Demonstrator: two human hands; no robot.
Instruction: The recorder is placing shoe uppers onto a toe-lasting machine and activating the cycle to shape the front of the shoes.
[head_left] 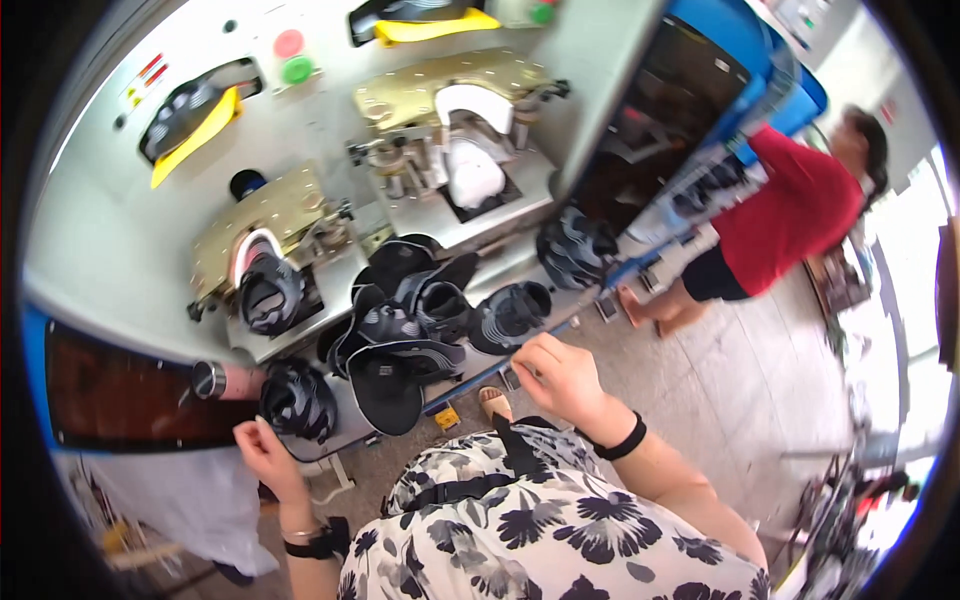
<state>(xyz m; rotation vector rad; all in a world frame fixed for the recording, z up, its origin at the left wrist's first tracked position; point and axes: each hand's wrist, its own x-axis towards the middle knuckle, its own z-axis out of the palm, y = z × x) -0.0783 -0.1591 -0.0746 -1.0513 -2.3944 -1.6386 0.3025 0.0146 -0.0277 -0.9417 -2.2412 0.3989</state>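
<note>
My left hand [268, 458] is closed, thumb against fingers, beside a dark grey patterned shoe upper [298, 400] at the shelf's left end. Whatever it may pinch is too small to make out. Held in the air before the shelf, my right hand [562, 380] has its fingers curled in, and what lies inside is hidden. It is nearest to a single dark shoe upper [512, 316] and appears apart from it. Between my hands lies a heap of black and grey shoe uppers [392, 325], one with its flat black tongue [387, 392] hanging over the shelf's front edge.
A machine ahead carries two metal pressing stations: the left one [265, 215] bears a dark upper [270, 295], the right one [455, 90] a white form [474, 178]. A pink tumbler [232, 381] stands at left. More uppers [577, 248] lie at right. A person in red [790, 205] stands beyond.
</note>
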